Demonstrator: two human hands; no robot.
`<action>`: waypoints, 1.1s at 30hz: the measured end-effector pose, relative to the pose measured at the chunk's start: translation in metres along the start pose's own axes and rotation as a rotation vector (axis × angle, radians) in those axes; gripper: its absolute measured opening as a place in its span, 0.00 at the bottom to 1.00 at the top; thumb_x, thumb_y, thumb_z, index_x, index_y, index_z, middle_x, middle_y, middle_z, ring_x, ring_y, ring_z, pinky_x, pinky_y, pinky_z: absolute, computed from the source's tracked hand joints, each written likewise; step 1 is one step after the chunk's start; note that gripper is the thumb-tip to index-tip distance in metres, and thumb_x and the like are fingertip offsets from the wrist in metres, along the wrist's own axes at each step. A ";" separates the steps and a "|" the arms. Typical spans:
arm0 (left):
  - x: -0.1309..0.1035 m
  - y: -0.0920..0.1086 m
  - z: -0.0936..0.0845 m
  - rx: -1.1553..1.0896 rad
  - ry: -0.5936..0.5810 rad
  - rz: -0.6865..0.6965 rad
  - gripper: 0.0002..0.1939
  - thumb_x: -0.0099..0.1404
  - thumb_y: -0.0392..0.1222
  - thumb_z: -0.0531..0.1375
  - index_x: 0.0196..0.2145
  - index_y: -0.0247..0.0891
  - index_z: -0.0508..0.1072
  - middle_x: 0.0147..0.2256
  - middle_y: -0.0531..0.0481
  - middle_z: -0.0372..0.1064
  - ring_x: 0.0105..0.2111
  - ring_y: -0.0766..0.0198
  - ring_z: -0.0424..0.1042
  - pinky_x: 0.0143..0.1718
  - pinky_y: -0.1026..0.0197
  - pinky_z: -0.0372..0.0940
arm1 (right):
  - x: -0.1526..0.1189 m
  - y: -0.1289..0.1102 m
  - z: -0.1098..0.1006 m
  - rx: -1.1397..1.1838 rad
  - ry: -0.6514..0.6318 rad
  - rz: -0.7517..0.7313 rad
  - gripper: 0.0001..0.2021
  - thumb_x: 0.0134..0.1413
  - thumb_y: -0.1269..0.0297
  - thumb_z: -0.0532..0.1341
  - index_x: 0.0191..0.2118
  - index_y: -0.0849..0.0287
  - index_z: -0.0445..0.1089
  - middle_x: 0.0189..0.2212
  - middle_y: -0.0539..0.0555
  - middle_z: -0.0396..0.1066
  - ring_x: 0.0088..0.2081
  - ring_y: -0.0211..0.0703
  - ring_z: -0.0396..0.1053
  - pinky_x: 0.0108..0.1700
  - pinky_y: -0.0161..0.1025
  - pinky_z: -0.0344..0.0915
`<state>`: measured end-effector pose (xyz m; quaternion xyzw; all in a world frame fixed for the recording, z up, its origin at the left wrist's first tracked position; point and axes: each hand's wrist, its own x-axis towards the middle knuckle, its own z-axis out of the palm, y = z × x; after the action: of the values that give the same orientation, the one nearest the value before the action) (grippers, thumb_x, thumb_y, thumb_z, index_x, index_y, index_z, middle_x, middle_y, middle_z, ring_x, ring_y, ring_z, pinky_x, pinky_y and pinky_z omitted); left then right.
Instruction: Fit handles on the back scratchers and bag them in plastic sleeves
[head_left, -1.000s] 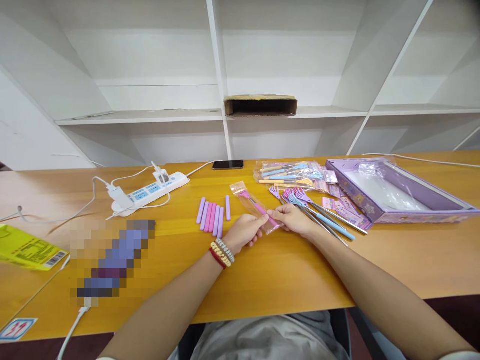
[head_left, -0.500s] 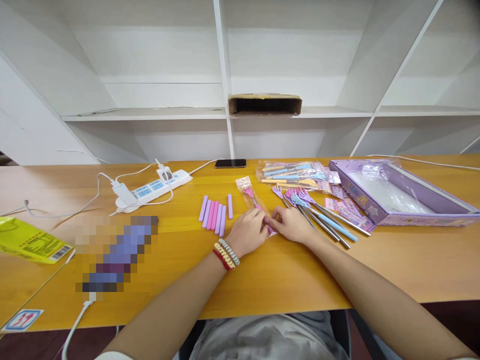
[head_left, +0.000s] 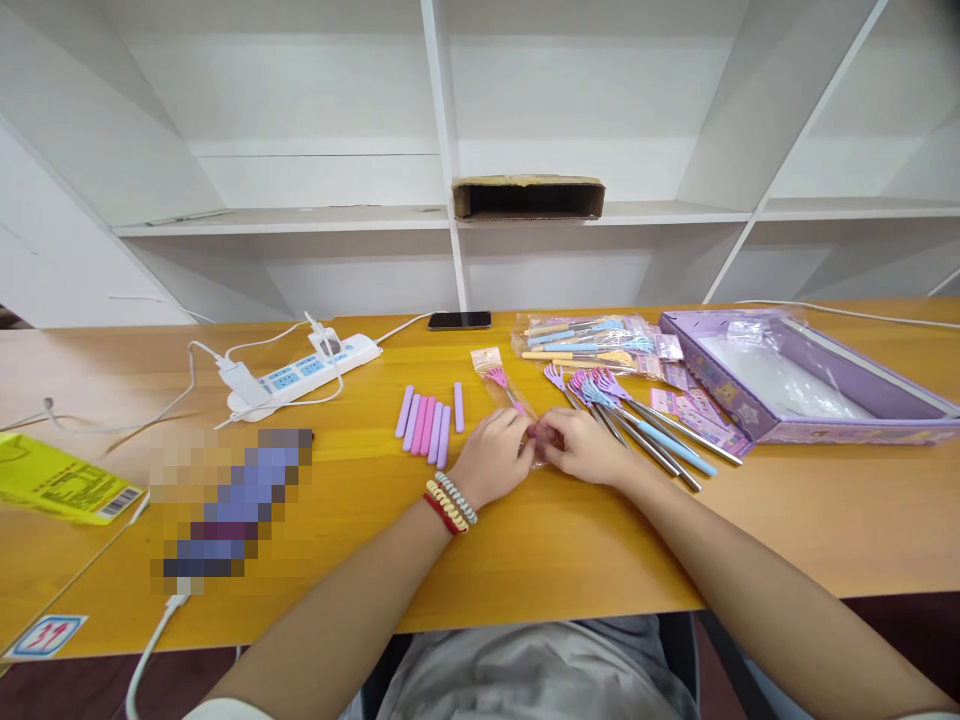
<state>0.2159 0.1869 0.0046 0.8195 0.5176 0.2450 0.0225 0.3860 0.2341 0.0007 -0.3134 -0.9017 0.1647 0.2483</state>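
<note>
A pink back scratcher [head_left: 498,377] in a clear plastic sleeve [head_left: 486,358] lies on the table, its claw end pointing away from me. My left hand [head_left: 491,455] and my right hand [head_left: 581,445] meet at the sleeve's near end, both with fingers pinched on it. The fingers hide the handle end. Beside my left hand lie several pink and purple grip tubes [head_left: 427,425]. Just past my right hand, loose back scratchers [head_left: 600,392] with purple, pink and blue claws and metal rods lie in a fanned pile.
Bagged back scratchers [head_left: 585,345] lie behind the pile, with printed cards [head_left: 694,412] and an open purple box [head_left: 787,432] to the right. Leftward are a power strip [head_left: 307,375], a blurred-out device [head_left: 247,500] and a yellow packet [head_left: 60,478]. A phone [head_left: 460,320] rests by the shelves.
Both hands stay at the sleeve's near end, with only small finger movements. The view has shifted slightly; the other things lie as before.
</note>
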 end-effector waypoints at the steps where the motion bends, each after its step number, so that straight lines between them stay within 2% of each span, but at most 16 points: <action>1: 0.000 0.000 -0.001 -0.016 -0.008 0.018 0.08 0.61 0.36 0.51 0.38 0.37 0.67 0.39 0.45 0.67 0.43 0.58 0.65 0.47 0.54 0.60 | 0.000 0.001 0.000 0.001 0.004 -0.004 0.04 0.45 0.73 0.55 0.30 0.60 0.64 0.26 0.51 0.65 0.27 0.35 0.60 0.32 0.32 0.55; 6: 0.002 -0.008 0.000 -0.085 -0.077 0.123 0.15 0.63 0.39 0.51 0.48 0.37 0.65 0.50 0.44 0.63 0.54 0.58 0.58 0.56 0.53 0.53 | 0.001 0.004 -0.002 -0.015 -0.027 0.006 0.03 0.47 0.71 0.56 0.30 0.60 0.65 0.25 0.51 0.67 0.27 0.35 0.61 0.32 0.32 0.55; 9: 0.002 -0.014 0.004 -0.085 -0.106 0.144 0.17 0.64 0.41 0.50 0.50 0.37 0.64 0.53 0.44 0.61 0.57 0.58 0.55 0.59 0.52 0.50 | 0.001 0.005 -0.002 -0.036 -0.040 0.036 0.03 0.49 0.69 0.56 0.30 0.60 0.67 0.25 0.51 0.68 0.27 0.35 0.62 0.32 0.32 0.55; 14: 0.002 -0.017 0.005 -0.038 -0.091 0.127 0.18 0.64 0.46 0.50 0.50 0.38 0.65 0.54 0.44 0.60 0.57 0.58 0.56 0.58 0.53 0.52 | 0.002 0.005 -0.006 -0.138 0.024 0.158 0.06 0.52 0.64 0.55 0.32 0.59 0.68 0.28 0.52 0.70 0.30 0.37 0.65 0.33 0.33 0.56; 18: 0.002 -0.020 0.004 -0.027 -0.084 0.117 0.16 0.64 0.44 0.50 0.48 0.40 0.66 0.54 0.46 0.61 0.57 0.58 0.56 0.58 0.53 0.53 | 0.003 0.013 -0.012 -0.327 0.118 0.307 0.07 0.51 0.64 0.55 0.34 0.59 0.68 0.33 0.53 0.70 0.34 0.41 0.66 0.36 0.35 0.57; 21: 0.003 -0.022 0.005 -0.031 -0.076 0.099 0.16 0.64 0.44 0.50 0.48 0.40 0.66 0.54 0.47 0.61 0.57 0.58 0.55 0.58 0.53 0.53 | 0.004 0.022 -0.016 -0.419 0.140 0.384 0.07 0.50 0.65 0.55 0.35 0.58 0.68 0.34 0.55 0.69 0.37 0.44 0.64 0.37 0.37 0.57; 27: 0.002 -0.024 0.004 -0.031 -0.091 0.110 0.16 0.65 0.44 0.49 0.48 0.40 0.67 0.55 0.45 0.59 0.58 0.58 0.54 0.58 0.53 0.52 | 0.003 0.035 -0.017 -0.589 0.117 0.408 0.09 0.47 0.69 0.56 0.36 0.61 0.69 0.34 0.60 0.68 0.41 0.50 0.60 0.45 0.41 0.54; 33: 0.003 -0.024 0.002 -0.017 -0.097 0.099 0.17 0.65 0.44 0.49 0.49 0.40 0.66 0.54 0.45 0.60 0.57 0.58 0.56 0.58 0.52 0.53 | 0.004 0.038 -0.018 -0.619 0.096 0.424 0.11 0.48 0.70 0.54 0.37 0.60 0.71 0.35 0.59 0.68 0.41 0.51 0.59 0.45 0.41 0.53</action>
<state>0.1973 0.2010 -0.0034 0.8549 0.4725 0.2101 0.0425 0.4112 0.2679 -0.0007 -0.5608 -0.8111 -0.0828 0.1441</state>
